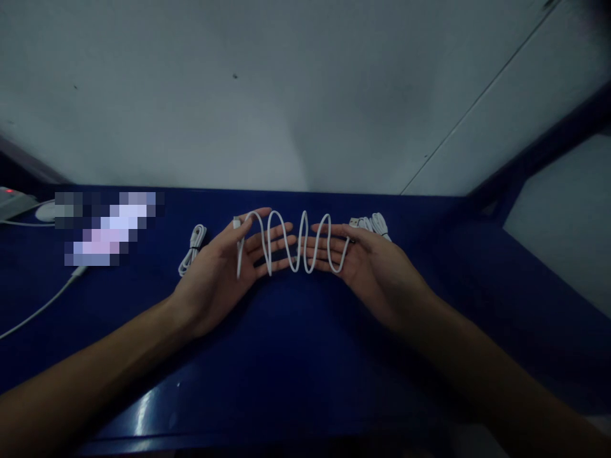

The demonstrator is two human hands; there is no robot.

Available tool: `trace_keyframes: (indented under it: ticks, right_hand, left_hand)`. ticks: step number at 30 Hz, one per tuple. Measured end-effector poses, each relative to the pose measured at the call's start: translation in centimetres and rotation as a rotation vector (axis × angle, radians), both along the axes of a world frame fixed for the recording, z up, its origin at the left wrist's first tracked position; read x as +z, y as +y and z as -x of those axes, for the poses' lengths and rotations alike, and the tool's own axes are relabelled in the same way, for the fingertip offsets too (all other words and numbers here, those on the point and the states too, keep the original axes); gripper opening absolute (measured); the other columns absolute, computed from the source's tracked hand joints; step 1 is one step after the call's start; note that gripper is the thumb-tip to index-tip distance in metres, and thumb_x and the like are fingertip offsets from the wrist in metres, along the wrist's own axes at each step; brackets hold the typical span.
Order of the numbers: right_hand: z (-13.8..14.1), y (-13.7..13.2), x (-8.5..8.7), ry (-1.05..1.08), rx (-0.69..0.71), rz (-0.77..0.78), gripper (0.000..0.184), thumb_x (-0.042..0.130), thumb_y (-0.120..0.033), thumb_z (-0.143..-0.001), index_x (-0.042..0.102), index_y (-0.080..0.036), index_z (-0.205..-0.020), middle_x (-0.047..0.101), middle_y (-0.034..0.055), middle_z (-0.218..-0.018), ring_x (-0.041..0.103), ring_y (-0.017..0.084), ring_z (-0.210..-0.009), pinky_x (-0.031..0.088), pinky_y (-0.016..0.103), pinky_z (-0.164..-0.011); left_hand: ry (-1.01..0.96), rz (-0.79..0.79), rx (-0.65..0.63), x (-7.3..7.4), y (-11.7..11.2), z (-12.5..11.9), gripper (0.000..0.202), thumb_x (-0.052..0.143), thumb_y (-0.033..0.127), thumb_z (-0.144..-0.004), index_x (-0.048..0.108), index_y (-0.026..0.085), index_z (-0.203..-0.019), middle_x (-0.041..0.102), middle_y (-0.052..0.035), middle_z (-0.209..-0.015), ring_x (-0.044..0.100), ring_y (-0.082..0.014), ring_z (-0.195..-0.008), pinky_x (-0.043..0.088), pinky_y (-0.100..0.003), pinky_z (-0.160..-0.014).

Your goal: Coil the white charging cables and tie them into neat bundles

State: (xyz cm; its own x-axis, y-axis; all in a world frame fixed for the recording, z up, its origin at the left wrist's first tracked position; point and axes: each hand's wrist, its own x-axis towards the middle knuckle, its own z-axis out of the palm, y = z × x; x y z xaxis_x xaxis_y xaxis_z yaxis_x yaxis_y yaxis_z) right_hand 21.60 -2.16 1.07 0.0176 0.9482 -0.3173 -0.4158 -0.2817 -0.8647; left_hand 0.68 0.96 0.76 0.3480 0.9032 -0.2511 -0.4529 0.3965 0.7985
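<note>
Both forearms came in from the lower corners, and I counted two hands at mid-frame over the blue table (305,356). I saw the left hand (224,270) and the right hand (370,264) lying palm up, fingers spread flat, fingertips nearly meeting. One white cable (291,245) ran in about four loops across both palms, held loosely by neither. Two more coiled cables lay beyond: one (192,248) left of the hands, one (375,224) behind the right hand. I could read no writing.
</note>
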Motion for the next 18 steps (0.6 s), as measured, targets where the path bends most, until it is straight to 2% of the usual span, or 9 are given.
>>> trace_keyframes:
  ticks: [7, 13, 18]
  right_hand:
    - [0.31, 0.12, 0.29, 0.029, -0.033, 0.027, 0.028, 0.049, -0.023, -0.110, 0.074, -0.012, -0.109, 0.080, 0.0194, -0.128, 0.080, 0.030, -0.117, 0.067, 0.043, -0.104]
    - [0.18, 0.18, -0.09, 0.050, -0.002, 0.007, 0.026, 0.051, -0.024, -0.109, 0.073, -0.013, -0.113, 0.080, 0.0185, -0.126, 0.080, 0.030, -0.118, 0.066, 0.045, -0.106]
    - [-0.13, 0.01, -0.28, 0.047, 0.013, -0.003, 0.026, 0.052, -0.027, -0.109, 0.075, -0.015, -0.112, 0.080, 0.0170, -0.128, 0.077, 0.031, -0.123, 0.065, 0.046, -0.108]
  left_hand:
    - [-0.005, -0.047, -0.016, 0.06, -0.32, 0.00, 0.044, 0.058, 0.031, -0.111, 0.058, 0.024, -0.154, 0.067, -0.0161, -0.153, 0.060, -0.0360, -0.147, 0.045, -0.062, -0.126]
    - [0.056, -0.075, -0.019, 0.48, -0.47, -0.13, 0.053, 0.058, 0.033, -0.112, 0.049, 0.031, -0.164, 0.064, -0.0150, -0.157, 0.053, -0.0367, -0.154, 0.036, -0.064, -0.130]
    - [0.050, -0.102, -0.021, 0.07, -0.20, 0.09, 0.052, 0.060, 0.035, -0.110, 0.053, 0.033, -0.162, 0.066, -0.0151, -0.154, 0.053, -0.0371, -0.153, 0.039, -0.065, -0.128]
